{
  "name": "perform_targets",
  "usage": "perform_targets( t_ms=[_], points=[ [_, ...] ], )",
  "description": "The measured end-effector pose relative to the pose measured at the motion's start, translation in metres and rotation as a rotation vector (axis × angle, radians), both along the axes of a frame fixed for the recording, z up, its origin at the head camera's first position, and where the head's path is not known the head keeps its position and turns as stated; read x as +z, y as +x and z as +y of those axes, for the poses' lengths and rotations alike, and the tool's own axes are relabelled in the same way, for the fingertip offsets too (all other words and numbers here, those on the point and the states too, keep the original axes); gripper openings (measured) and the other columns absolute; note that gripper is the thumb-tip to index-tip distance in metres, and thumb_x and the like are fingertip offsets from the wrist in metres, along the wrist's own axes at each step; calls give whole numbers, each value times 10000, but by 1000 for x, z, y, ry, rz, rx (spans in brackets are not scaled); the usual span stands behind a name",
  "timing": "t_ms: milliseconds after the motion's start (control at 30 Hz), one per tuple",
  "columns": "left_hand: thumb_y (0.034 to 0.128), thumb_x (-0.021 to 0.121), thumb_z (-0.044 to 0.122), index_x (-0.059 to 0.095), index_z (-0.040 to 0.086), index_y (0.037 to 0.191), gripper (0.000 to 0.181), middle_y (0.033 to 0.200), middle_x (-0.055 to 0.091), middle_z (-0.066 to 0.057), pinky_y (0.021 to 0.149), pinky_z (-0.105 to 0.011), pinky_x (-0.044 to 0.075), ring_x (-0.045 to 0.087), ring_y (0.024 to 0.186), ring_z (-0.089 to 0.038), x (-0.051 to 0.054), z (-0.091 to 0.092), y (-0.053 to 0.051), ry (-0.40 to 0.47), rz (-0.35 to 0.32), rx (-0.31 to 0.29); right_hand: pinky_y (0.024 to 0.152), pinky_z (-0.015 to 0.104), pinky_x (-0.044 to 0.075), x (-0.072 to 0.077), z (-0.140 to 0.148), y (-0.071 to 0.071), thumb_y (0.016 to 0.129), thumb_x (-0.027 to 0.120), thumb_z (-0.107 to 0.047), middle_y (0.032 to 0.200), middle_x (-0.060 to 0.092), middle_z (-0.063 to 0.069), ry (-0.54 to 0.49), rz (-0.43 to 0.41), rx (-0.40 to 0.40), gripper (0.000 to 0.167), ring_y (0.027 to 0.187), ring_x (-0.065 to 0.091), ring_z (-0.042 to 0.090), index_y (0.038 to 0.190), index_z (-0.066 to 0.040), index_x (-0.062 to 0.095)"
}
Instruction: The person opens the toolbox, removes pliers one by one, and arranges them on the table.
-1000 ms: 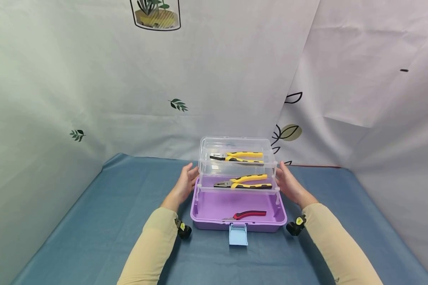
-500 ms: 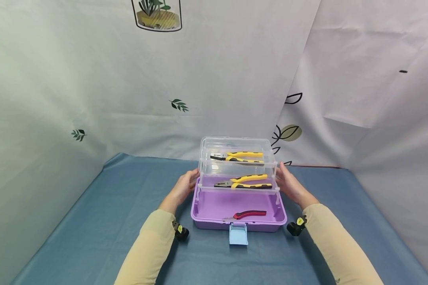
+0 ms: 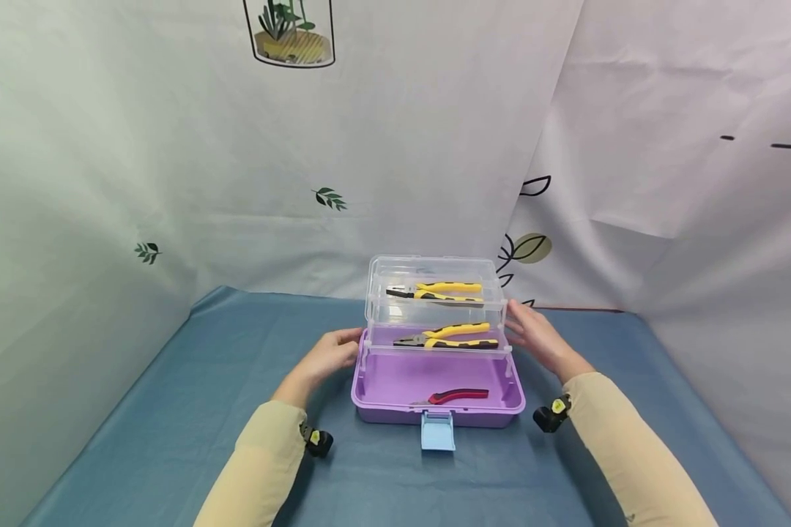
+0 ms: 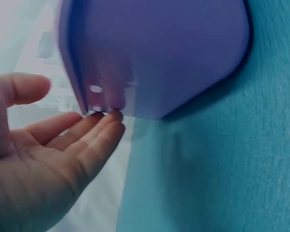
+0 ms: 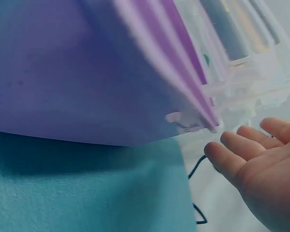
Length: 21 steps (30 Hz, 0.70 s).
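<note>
An opened purple toolbox [image 3: 402, 373] stands on the table, its blue latch [image 3: 438, 432] hanging at the front. Two clear tiers [image 3: 385, 315] are raised over its rear part. Each tier shows a pair of pliers with yellow-black handles, the upper pliers [image 3: 448, 288] and the lower pliers [image 3: 458, 331]. A red-and-black-handled tool [image 3: 458, 396] lies in the purple base. My left hand [image 3: 329, 355] is at the box's left side, its extended fingertips at the rear rim [image 4: 94, 104] in the left wrist view. My right hand [image 3: 540, 338], fingers extended, is just off the right rear corner [image 5: 208, 125].
A blue cloth [image 3: 395, 483] covers the table. White printed fabric walls [image 3: 435, 146] rise close behind the box and along both sides. Each wrist carries a small black camera, the left camera [image 3: 319, 443] and the right camera [image 3: 551, 416].
The left hand has slid down and toward me along the box's left side. My right hand has shifted slightly. The head view has moved a little; the tools lie as before.
</note>
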<state>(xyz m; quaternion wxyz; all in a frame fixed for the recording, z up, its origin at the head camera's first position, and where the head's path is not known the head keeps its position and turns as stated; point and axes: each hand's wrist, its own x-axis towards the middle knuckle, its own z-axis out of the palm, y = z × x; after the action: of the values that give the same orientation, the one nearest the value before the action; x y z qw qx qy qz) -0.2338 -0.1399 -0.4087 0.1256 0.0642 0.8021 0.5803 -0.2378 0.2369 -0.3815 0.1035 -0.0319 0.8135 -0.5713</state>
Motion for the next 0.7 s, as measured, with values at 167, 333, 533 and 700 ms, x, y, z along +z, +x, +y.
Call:
perform_targets(
  t_ms=[167, 333, 533, 700],
  points=[
    [878, 528, 100, 368, -92, 1399, 578, 1355, 480, -287, 907, -394, 533, 542, 1185, -360, 3, -2, 10, -64, 11, -64, 1088, 555, 318, 9, -1, 4, 951, 349, -593, 1558, 182, 209, 111, 58, -21, 810, 1392, 268, 403, 1520, -61, 126],
    [825, 535, 20, 399, -154, 1347, 567, 1244, 546, -329, 843, -388, 558, 603, 1078, -360, 7, 1, 22, -92, 15, -92, 1059, 547, 367, 18, -2, 6, 956, 405, -544, 1521, 277, 221, 250, 169, -47, 759, 1363, 317, 410, 1503, -54, 216],
    [850, 567, -14, 496, -200, 1229, 428, 1132, 608, -342, 792, -373, 576, 666, 951, -309, 5, 2, 28, -101, 20, -53, 1022, 539, 413, 31, -7, 4, 956, 473, -473, 1458, 402, 208, 411, 315, -45, 673, 1286, 434, 398, 1460, -48, 336],
    [875, 566, 1, 477, -195, 1253, 435, 1204, 565, -344, 806, -402, 569, 637, 1036, -370, 0, -2, 28, -23, -35, -45, 1031, 563, 384, 41, -16, 5, 944, 558, -339, 1400, 447, 231, 587, 489, -24, 552, 1279, 419, 408, 1374, -7, 463]
  ],
)
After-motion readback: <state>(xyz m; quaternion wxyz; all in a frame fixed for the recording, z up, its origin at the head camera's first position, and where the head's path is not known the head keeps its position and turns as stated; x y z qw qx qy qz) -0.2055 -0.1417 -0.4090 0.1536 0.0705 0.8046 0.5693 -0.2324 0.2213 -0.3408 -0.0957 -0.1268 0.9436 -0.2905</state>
